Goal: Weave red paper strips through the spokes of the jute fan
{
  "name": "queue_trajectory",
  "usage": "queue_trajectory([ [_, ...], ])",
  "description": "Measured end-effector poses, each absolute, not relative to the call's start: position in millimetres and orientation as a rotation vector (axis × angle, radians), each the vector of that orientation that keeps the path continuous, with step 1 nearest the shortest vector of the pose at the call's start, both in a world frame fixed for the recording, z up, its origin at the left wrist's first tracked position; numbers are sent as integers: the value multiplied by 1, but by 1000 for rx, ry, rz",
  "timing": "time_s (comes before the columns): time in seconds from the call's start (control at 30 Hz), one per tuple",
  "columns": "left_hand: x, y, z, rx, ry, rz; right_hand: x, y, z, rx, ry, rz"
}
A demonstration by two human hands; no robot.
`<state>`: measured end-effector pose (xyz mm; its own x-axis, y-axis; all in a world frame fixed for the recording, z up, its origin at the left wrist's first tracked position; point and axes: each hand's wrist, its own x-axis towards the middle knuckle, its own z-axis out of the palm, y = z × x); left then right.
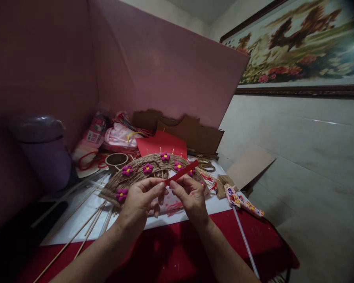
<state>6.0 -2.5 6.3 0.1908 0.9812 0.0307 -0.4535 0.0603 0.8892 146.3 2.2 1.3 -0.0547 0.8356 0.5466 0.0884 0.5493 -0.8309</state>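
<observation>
Between my two hands is a narrow strip of red paper (183,172), slanting up to the right. My left hand (144,196) pinches its lower left end between thumb and fingers. With thumb and forefinger, my right hand (190,194) grips it close beside the left. Behind them lies an arched piece wound with brown twine (138,167), decorated with purple flowers (147,168) with yellow centres. My hands cover part of its lower edge. Some pink-patterned material (169,204) shows below the strip, partly hidden.
Thin sticks (87,228) lie at left, near a roll of tape (116,160) and a purple container (45,153). Red paper (165,143) and torn cardboard (191,131) stand behind. Scissors (206,165) rest at right, beside a flowered piece on a clear rod (244,239).
</observation>
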Motion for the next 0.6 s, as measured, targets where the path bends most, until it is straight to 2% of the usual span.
queue_trajectory([
  [0.6,6,-5,10,934,756,1214,147,-1,3,-804,-1504,809],
])
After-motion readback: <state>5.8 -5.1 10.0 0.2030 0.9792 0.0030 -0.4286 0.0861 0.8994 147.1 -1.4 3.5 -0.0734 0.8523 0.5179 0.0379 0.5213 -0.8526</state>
